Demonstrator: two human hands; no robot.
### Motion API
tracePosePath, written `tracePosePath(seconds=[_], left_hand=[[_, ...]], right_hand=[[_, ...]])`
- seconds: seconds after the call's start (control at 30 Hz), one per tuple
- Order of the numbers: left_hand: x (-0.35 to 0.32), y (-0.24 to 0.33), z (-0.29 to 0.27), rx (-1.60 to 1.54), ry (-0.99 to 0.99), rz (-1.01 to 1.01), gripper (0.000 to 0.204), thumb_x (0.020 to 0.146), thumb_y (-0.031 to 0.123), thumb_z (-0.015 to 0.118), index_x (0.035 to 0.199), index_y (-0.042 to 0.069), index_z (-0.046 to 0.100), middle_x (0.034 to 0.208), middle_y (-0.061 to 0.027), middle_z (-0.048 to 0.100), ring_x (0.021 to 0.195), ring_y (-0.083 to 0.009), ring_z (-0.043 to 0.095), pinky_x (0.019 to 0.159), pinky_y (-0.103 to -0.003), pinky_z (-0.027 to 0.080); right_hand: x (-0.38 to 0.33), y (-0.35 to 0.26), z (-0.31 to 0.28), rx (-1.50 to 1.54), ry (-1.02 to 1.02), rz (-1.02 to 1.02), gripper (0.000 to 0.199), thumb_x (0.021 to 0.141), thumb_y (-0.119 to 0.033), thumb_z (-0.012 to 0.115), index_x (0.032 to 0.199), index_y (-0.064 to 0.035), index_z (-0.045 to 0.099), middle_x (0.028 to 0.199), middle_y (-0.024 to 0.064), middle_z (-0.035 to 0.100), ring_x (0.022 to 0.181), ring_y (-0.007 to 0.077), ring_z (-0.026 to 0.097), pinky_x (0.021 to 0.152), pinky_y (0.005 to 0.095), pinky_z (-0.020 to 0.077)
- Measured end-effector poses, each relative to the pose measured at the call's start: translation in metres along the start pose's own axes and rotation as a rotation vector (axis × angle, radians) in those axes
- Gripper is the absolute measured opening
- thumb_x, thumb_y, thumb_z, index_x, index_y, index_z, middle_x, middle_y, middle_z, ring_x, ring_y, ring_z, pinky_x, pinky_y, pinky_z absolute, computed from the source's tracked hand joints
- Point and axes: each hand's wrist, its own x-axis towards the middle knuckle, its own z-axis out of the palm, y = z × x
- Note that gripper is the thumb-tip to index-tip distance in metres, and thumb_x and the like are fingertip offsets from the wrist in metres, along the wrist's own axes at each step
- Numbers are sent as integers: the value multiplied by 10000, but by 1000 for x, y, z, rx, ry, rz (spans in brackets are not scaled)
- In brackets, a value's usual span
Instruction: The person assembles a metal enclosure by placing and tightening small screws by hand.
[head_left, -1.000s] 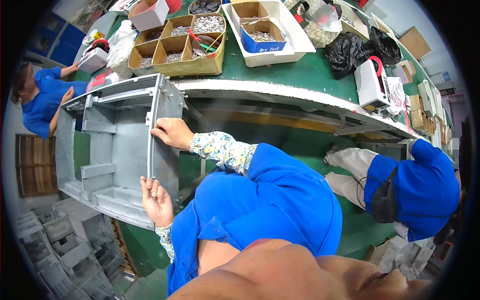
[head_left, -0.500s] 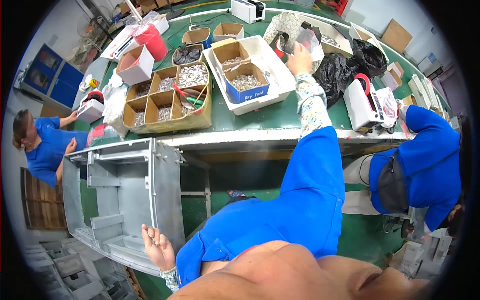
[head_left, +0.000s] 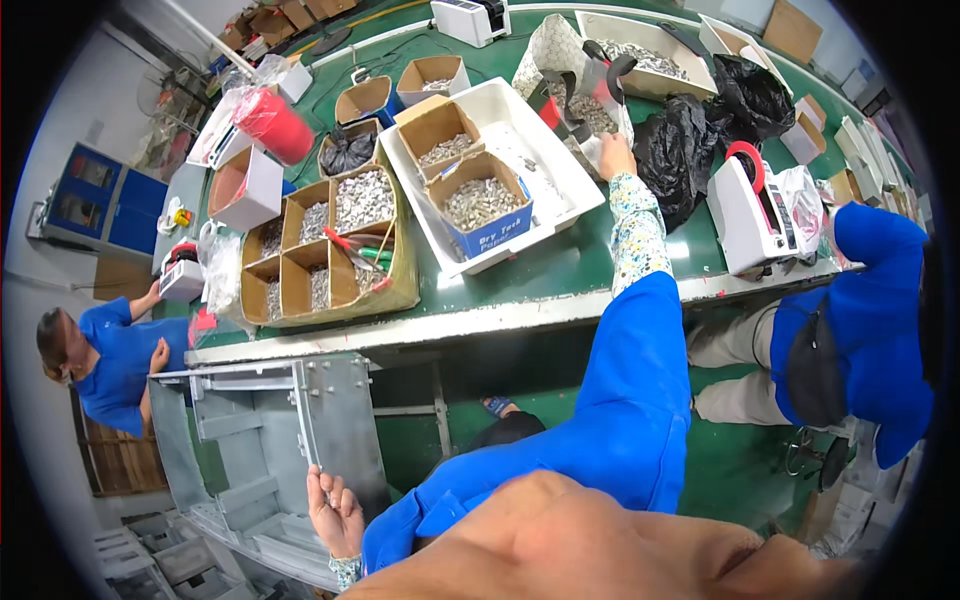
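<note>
My right hand [head_left: 617, 157] reaches over the table and pinches the near side of a patterned bag [head_left: 541, 58] with black handles. Inside the bag lie many small metal parts [head_left: 588, 108]; the fingertips are partly hidden against its pale edge. Low on the left, my left hand [head_left: 337, 514] is held palm up with its fingers curled, and something small may be between them. It is beside a grey metal cabinet frame [head_left: 340, 415]. Left of my right hand, a white tray [head_left: 563, 203] carries a blue box [head_left: 500, 232] and a brown carton [head_left: 412, 140] of small metal parts.
A divided carton [head_left: 350, 312] holds metal parts and red- and green-handled tools. Black plastic bags [head_left: 672, 155] and a white tape dispenser [head_left: 735, 225] stand on the right. A co-worker in blue [head_left: 860, 320] is at right, another [head_left: 105, 350] at far left.
My right hand has come down and back toward the bag's near side, and the metal parts inside now show. The whole view has shifted slightly. My left hand stays curled beside the frame.
</note>
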Motion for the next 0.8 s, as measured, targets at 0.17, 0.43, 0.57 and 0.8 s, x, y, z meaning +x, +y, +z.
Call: tracePosePath(seconds=[0.17, 0.43, 0.57, 0.8], left_hand=[[12, -8, 7, 45, 21, -16, 141, 919, 173, 406, 962, 58, 476, 669, 5, 416, 473, -52, 317, 323, -172, 248], [29, -17, 0, 109, 4, -84, 139, 913, 179, 420, 957, 60, 478, 669, 3, 417, 472, -52, 320, 327, -169, 239], [29, -13, 6, 107, 69, -117, 142, 914, 182, 419, 958, 60, 478, 667, 8, 412, 471, -49, 318, 328, -170, 244], [36, -20, 27, 173, -8, -150, 136, 911, 180, 427, 958, 62, 476, 668, 9, 412, 477, -47, 310, 325, -168, 242]], right_hand=[[41, 18, 26, -205, 193, -157, 235, 802, -104, 429, 1005, -59, 538, 1201, 186, 447, 988, 348, 521, 798, 431, 440], [63, 4, 45, -221, -255, 186, 296, 837, -148, 369, 991, -33, 595, 1071, 180, 556, 1005, 304, 538, 815, 411, 447], [60, 7, 49, -342, -86, 52, 215, 799, -90, 440, 890, -44, 630, 966, 176, 600, 884, 315, 594, 722, 405, 489], [34, -6, 53, -97, 143, 65, 192, 793, -131, 470, 834, -98, 654, 815, 138, 628, 769, 308, 616, 671, 411, 496]])
